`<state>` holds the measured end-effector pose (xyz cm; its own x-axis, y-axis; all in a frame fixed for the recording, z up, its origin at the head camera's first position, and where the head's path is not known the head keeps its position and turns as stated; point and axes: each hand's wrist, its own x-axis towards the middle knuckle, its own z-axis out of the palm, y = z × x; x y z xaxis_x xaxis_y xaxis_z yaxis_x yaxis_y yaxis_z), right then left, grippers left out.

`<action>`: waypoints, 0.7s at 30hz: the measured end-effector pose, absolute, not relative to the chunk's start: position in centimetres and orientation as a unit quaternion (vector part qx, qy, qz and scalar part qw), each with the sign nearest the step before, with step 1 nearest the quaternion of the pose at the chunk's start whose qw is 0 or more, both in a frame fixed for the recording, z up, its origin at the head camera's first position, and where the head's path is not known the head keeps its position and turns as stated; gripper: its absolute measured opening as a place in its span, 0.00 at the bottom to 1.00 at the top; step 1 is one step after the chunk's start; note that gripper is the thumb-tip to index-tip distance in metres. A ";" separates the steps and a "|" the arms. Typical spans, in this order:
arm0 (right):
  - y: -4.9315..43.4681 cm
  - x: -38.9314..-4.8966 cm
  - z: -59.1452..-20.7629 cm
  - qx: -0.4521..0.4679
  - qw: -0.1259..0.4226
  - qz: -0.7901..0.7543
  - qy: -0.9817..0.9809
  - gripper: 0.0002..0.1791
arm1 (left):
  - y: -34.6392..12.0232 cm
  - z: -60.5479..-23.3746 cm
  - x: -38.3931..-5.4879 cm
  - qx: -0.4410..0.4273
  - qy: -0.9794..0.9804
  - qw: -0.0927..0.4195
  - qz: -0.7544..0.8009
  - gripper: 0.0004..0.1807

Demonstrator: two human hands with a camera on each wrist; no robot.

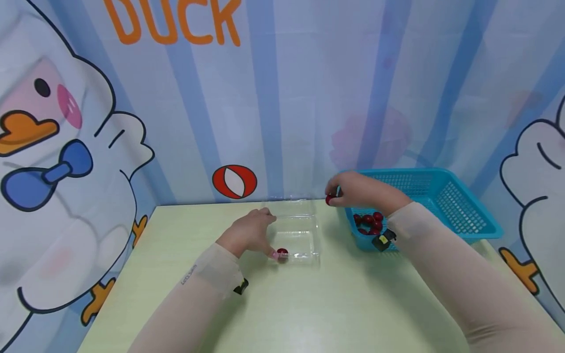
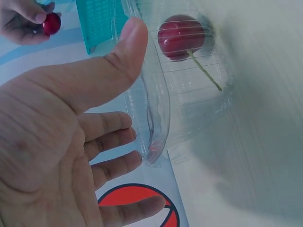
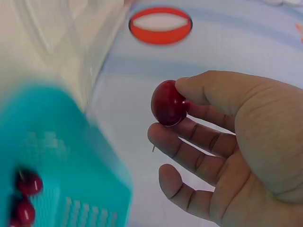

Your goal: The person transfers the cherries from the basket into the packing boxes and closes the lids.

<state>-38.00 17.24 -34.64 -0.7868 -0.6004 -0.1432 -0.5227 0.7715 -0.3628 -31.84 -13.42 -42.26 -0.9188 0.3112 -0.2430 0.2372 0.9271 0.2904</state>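
Transparent plastic makes the rectangular box (image 1: pixel 302 255) at the centre of the head view; inside, at its lower left corner, lies one round dark-red cherry with a green stem (image 2: pixel 181 38). The left hand (image 1: pixel 249 231) is at the left side of this box, thumb and fingers spread apart. Right of centre, the right hand (image 1: pixel 358 190) pinches another dark-red cherry (image 1: pixel 330 199), near the turquoise perforated plastic basket (image 1: pixel 468 208), where several red cherries (image 1: pixel 368 219) lie at lower left.

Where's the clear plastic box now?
In the head view, the clear plastic box sits near the back of the table, between the left hand and the blue basket at right.
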 end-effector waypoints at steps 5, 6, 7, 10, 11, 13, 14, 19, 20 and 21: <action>13.9 -36.9 -36.6 -0.350 0.130 -0.139 0.917 0.11 | -13.2 -42.4 -32.0 0.134 0.972 0.145 0.127 0.59; 13.3 -36.7 -37.0 -0.359 0.130 -0.136 0.914 0.11 | -13.2 -42.4 -32.0 0.132 0.972 0.145 0.126 0.59; 12.8 -36.6 -37.4 -0.368 0.130 -0.132 0.911 0.10 | -13.2 -42.5 -32.1 0.131 0.973 0.145 0.126 0.59; 11.3 -36.2 -38.7 -0.384 0.132 -0.122 0.906 0.09 | -13.2 -42.6 -32.2 0.129 0.973 0.145 0.125 0.59; 10.9 -36.1 -39.1 -0.386 0.136 -0.119 0.905 0.08 | -13.1 -42.6 -32.2 0.129 0.973 0.145 0.124 0.59; 10.2 -36.0 -39.9 -0.384 0.147 -0.115 0.904 0.07 | -13.1 -42.6 -32.3 0.130 0.973 0.145 0.123 0.60; 9.8 -35.9 -40.2 -0.383 0.154 -0.113 0.904 0.06 | -13.1 -42.6 -32.3 0.131 0.973 0.144 0.122 0.60; 8.6 -35.6 -41.6 -0.376 0.180 -0.107 0.903 0.05 | -13.0 -42.6 -32.3 0.136 0.974 0.140 0.113 0.59; 8.4 -35.6 -41.9 -0.375 0.184 -0.108 0.902 0.05 | -13.1 -42.6 -32.3 0.137 0.974 0.140 0.112 0.59; 8.2 -35.5 -42.1 -0.373 0.188 -0.110 0.902 0.05 | -13.0 -42.6 -32.3 0.136 0.974 0.139 0.112 0.59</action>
